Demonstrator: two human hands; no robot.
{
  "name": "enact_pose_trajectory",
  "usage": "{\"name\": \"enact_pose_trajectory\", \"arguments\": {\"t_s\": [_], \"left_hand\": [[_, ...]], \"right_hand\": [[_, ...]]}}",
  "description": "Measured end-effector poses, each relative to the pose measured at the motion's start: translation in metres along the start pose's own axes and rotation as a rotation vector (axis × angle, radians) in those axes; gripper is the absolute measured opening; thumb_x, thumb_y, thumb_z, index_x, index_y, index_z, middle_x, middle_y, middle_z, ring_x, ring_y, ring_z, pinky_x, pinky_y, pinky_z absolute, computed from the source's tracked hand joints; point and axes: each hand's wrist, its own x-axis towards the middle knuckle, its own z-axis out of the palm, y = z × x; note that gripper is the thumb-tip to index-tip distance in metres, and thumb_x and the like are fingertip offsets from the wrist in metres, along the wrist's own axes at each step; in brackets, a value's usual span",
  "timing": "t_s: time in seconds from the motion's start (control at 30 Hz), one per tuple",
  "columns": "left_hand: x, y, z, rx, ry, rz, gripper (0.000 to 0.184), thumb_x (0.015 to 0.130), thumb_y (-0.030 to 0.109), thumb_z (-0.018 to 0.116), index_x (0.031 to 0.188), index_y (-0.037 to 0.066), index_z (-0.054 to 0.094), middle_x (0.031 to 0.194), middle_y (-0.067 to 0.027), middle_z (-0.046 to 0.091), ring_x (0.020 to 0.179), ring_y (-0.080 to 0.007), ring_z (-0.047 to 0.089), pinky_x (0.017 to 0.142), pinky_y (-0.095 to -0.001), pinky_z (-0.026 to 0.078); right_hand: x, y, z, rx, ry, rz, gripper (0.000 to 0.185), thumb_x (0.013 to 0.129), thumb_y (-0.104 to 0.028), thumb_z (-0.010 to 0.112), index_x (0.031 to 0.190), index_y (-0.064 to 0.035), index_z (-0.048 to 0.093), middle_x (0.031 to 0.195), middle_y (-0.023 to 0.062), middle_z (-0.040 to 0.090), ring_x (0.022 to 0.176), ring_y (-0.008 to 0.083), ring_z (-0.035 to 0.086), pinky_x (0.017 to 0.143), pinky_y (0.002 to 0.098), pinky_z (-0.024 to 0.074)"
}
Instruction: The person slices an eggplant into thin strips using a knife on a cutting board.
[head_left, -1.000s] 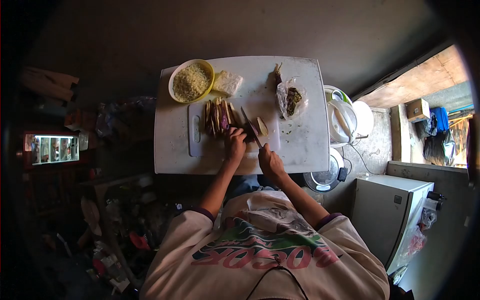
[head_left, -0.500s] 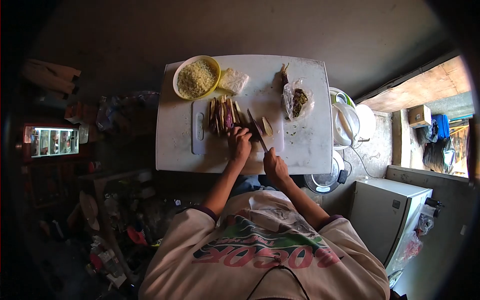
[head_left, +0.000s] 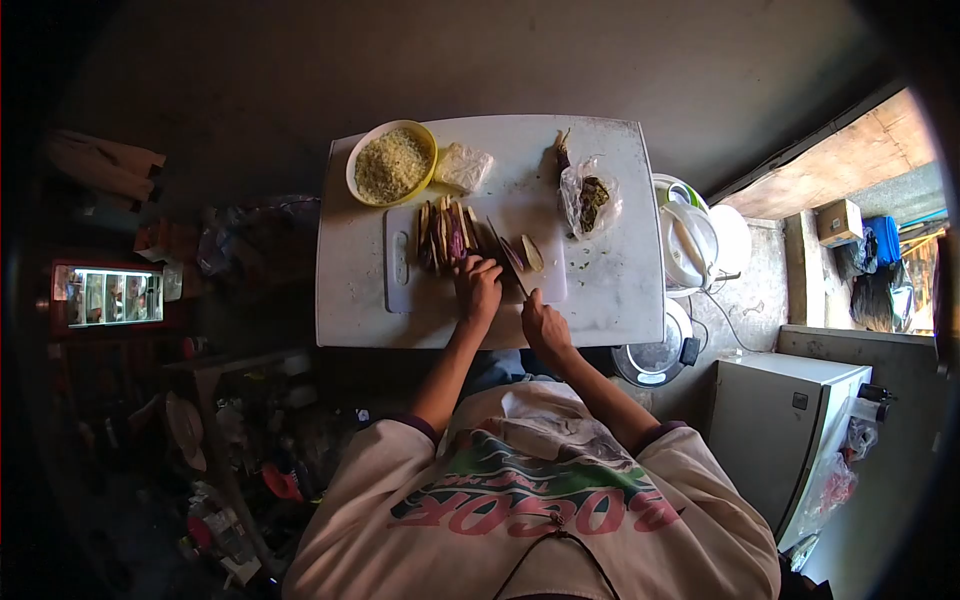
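My right hand [head_left: 543,322] is wrapped round the handle of a knife [head_left: 505,250], whose blade points away from me over a white cutting board [head_left: 399,292]. My left hand [head_left: 478,287] has its fingers bent down on an eggplant piece, mostly hidden beneath them, just left of the blade. Long purple-and-cream eggplant strips [head_left: 440,235] lie side by side beyond my left fingertips. Right of the blade rests a pale cut eggplant slice [head_left: 533,254], with a purple-edged piece close beside it.
On the white table [head_left: 345,290] stand a yellow bowl [head_left: 432,140] of pale shredded food and a wrapped white packet [head_left: 464,167]. A whole eggplant [head_left: 563,152] lies by a plastic bag [head_left: 582,220] of dark green bits. A rice cooker [head_left: 690,240] and a fridge [head_left: 765,420] stand to the right.
My right hand and the knife have shifted slightly left, so the blade is closer to my left fingers. My left hand stays almost where it was; the view has tilted a little.
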Motion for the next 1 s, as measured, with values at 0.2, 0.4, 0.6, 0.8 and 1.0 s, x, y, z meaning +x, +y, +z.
{"name": "enact_pose_trajectory", "arguments": {"t_s": [0.2, 0.4, 0.6, 0.8, 1.0], "left_hand": [[0.001, 0.005, -0.008, -0.005, -0.016, -0.010, 0.026, 0.061, 0.001, 0.071, 0.086, 0.007, 0.073, 0.098, -0.0016, 0.067, 0.102, -0.0241, 0.054, 0.092, -0.0462, 0.039], [0.003, 0.011, -0.019, 0.011, -0.009, -0.002, 0.026, 0.060, 0.002, 0.074, 0.086, 0.007, 0.073, 0.097, -0.0018, 0.066, 0.102, -0.0245, 0.053, 0.097, -0.0478, 0.036], [-0.002, 0.006, -0.008, -0.080, 0.041, 0.006, 0.023, 0.062, 0.002, 0.073, 0.084, 0.007, 0.073, 0.098, -0.0018, 0.065, 0.102, -0.0237, 0.054, 0.093, -0.0459, 0.037], [-0.005, 0.002, -0.006, 0.065, 0.005, 0.049, 0.022, 0.063, -0.001, 0.065, 0.082, 0.007, 0.073, 0.100, -0.0038, 0.066, 0.104, -0.0244, 0.054, 0.089, -0.0441, 0.038], [-0.004, 0.002, -0.004, 0.082, -0.009, 0.017, 0.017, 0.064, 0.003, 0.068, 0.079, 0.007, 0.073, 0.100, -0.0045, 0.066, 0.107, -0.0251, 0.053, 0.089, -0.0463, 0.037]], "right_hand": [[0.001, -0.002, 0.002, -0.112, 0.028, -0.064, 0.023, 0.096, -0.023, 0.043, 0.108, -0.0037, 0.040, 0.067, 0.0248, 0.062, 0.065, 0.0454, 0.062, 0.059, 0.0560, 0.0489], [0.022, -0.005, -0.002, -0.121, 0.034, -0.045, 0.020, 0.097, -0.025, 0.041, 0.103, -0.0058, 0.041, 0.067, 0.0257, 0.061, 0.065, 0.0470, 0.061, 0.059, 0.0577, 0.0479], [0.014, 0.002, -0.029, 0.004, -0.032, -0.015, 0.024, 0.096, -0.027, 0.042, 0.098, -0.0037, 0.041, 0.067, 0.0281, 0.060, 0.066, 0.0509, 0.059, 0.060, 0.0595, 0.0456], [-0.005, -0.009, -0.035, 0.071, -0.063, -0.001, 0.023, 0.096, -0.025, 0.044, 0.096, -0.0024, 0.040, 0.067, 0.0297, 0.059, 0.065, 0.0523, 0.058, 0.059, 0.0610, 0.0437], [-0.017, -0.006, -0.034, 0.055, -0.040, -0.008, 0.025, 0.097, -0.025, 0.044, 0.097, -0.0015, 0.038, 0.062, 0.0289, 0.057, 0.061, 0.0513, 0.057, 0.057, 0.0604, 0.0437]]}}
